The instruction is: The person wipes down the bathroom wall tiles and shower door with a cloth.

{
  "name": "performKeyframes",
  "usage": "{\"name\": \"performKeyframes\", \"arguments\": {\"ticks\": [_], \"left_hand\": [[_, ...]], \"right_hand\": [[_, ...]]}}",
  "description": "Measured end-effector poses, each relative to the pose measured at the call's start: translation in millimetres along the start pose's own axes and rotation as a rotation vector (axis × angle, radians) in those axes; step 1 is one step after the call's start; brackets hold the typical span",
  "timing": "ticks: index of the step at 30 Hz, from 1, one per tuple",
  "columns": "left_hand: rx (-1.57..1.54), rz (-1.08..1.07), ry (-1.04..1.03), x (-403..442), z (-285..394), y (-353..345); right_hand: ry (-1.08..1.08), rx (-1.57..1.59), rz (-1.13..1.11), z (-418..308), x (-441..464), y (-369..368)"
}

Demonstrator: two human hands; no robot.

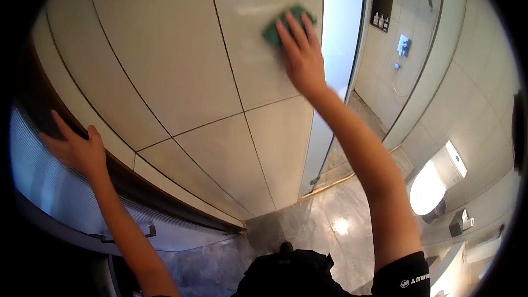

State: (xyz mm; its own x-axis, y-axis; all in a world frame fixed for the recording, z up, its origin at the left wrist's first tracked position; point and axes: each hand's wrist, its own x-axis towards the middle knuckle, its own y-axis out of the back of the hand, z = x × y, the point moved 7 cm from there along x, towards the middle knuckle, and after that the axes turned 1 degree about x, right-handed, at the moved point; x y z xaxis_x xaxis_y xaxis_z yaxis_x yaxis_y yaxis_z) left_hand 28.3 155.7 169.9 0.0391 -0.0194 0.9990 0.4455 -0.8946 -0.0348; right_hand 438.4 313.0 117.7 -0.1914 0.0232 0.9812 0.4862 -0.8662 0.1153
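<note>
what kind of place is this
Almost certainly a bathroom: in view are a white toilet, a shiny, rectangular shower control, and a dark, rectangular wall niche holding small, pale bottles.

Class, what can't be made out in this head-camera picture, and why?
Green cloth, head view: partly covered by the right hand; outline blurred.
Bottles in the shower niche, head view: labels too small to read.
Black sleeve, head view: part of its lettering curves out of sight.
Dark object at far right, head view: cut off by the picture's rounded edge.
</note>
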Motion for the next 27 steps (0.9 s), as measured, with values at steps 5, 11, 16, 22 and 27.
{"name": "performKeyframes", "arguments": {"ticks": [5,11,16,22,27], "left_hand": [[-0.045,-0.058,0.016,-0.3,0.4,0.4],[-0.046,-0.074,0.029,-0.5,0.0,-0.9],[-0.048,-0.073,0.007,-3.8,-3.2,-3.4],[0.09,-0.04,-0.053,-5.9,-9.6,-9.6],[0.096,-0.036,-0.044,-9.2,-17.7,-18.2]], "right_hand": [[-0.14,0.033,-0.272,-2.4,-192.9,4.9],[-0.909,0.289,-0.365,-21.8,-392.9,31.1],[-2.113,0.545,-0.327,-84.2,-648.5,91.2],[-2.709,0.535,-0.006,-138.1,-747.0,200.9],[-2.821,0.488,0.145,-145.0,-760.0,253.6]]}}
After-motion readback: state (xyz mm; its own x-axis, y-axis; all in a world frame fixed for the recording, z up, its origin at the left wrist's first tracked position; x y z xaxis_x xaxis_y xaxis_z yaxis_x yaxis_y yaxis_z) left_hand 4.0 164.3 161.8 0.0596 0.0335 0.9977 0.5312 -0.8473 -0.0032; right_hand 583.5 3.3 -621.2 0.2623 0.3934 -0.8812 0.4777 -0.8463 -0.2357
